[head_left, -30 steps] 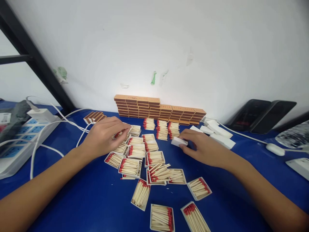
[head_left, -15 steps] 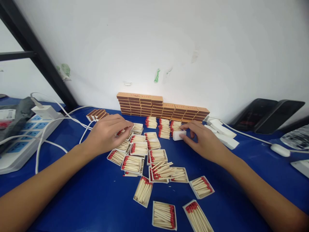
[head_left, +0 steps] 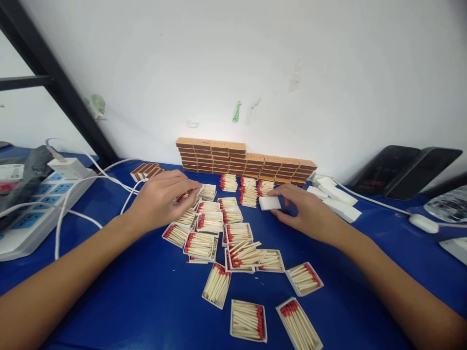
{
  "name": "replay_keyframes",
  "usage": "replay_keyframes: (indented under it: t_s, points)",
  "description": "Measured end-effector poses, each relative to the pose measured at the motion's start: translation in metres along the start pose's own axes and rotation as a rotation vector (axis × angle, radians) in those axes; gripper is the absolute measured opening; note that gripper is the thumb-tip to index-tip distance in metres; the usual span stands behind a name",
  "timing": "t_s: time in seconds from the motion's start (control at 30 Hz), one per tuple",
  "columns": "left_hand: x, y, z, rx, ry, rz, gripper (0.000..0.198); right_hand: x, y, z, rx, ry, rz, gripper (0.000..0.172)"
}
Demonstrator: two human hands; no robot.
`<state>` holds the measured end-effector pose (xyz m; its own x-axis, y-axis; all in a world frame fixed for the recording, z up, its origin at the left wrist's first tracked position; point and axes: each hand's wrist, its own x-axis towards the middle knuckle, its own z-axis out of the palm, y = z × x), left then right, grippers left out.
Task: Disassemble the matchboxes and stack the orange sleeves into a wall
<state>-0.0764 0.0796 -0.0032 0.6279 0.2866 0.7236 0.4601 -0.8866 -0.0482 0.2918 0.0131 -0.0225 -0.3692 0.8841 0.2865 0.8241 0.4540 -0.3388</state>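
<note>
My right hand [head_left: 304,209] pinches a small white matchbox tray [head_left: 269,203] between fingers and thumb, its blank side upward. This tray rests just in front of loose piles of red-tipped matches [head_left: 248,192]. On the left, my left hand [head_left: 164,200] is curled with thumb and forefinger close together at the corner of a match-filled matchbox tray [head_left: 181,198], which the hand partly hides. Beside it lie several stacked trays full of matches [head_left: 209,222]. More filled trays [head_left: 248,321] are spread toward the front of the blue table [head_left: 146,301].
Along the wall stands a stepped stack of matchbox sleeves [head_left: 219,158], with a few more sleeves [head_left: 146,171] left of it. White trays [head_left: 337,197] lie at right, near two dark phones [head_left: 404,172]. A power strip [head_left: 40,209] and white cables occupy the left.
The white tray in my right hand has tipped flatter, showing more of its blank face. My left hand stays almost where it was.
</note>
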Motion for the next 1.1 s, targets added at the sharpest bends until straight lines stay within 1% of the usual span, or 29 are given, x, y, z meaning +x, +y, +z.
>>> replay_keyframes:
  t_s: [0.2, 0.4, 0.5, 0.57, 0.63, 0.77, 0.8, 0.83, 0.9, 0.97, 1.03, 1.1]
  points:
    - [-0.001, -0.002, 0.000, -0.020, 0.006, 0.008, 0.011, 0.000, 0.004, -0.003, -0.001, 0.023, 0.004, 0.030]
    - [-0.002, -0.002, 0.000, -0.010, -0.010, -0.001, 0.011, 0.001, -0.001, -0.006, 0.009, 0.028, 0.017, 0.029]
    - [-0.001, -0.001, 0.001, -0.003, -0.018, -0.004, 0.011, 0.001, -0.002, -0.010, -0.015, 0.030, 0.035, 0.032]
    - [-0.001, -0.001, 0.001, -0.010, -0.018, -0.002, 0.010, -0.001, 0.003, -0.019, -0.043, 0.053, 0.056, 0.034]
    - [-0.002, -0.002, 0.001, -0.018, -0.011, 0.009, 0.010, -0.007, 0.014, -0.034, -0.125, 0.076, 0.098, 0.037]
    - [-0.003, -0.003, 0.001, -0.015, 0.007, 0.020, 0.011, -0.022, 0.045, -0.064, -0.494, 0.150, 0.230, 0.038]
    - [-0.003, -0.003, 0.001, -0.012, 0.007, 0.020, 0.011, -0.024, 0.049, -0.067, -0.524, 0.163, 0.237, 0.037]
    - [-0.003, -0.003, 0.001, -0.010, 0.007, 0.020, 0.011, -0.024, 0.050, -0.067, -0.506, 0.166, 0.228, 0.035]
    - [-0.003, -0.003, 0.001, -0.005, 0.004, 0.023, 0.010, -0.021, 0.041, -0.059, -0.357, 0.113, 0.171, 0.031]
    - [-0.002, -0.002, 0.001, -0.001, 0.007, 0.028, 0.010, -0.015, 0.022, -0.042, -0.188, 0.000, 0.111, 0.029]
    - [-0.002, -0.002, 0.001, 0.004, 0.009, 0.028, 0.010, -0.010, 0.001, -0.024, -0.097, -0.106, 0.048, 0.025]
    - [-0.002, -0.002, 0.000, 0.007, 0.008, 0.028, 0.010, -0.006, -0.014, -0.008, -0.048, -0.133, 0.023, 0.020]
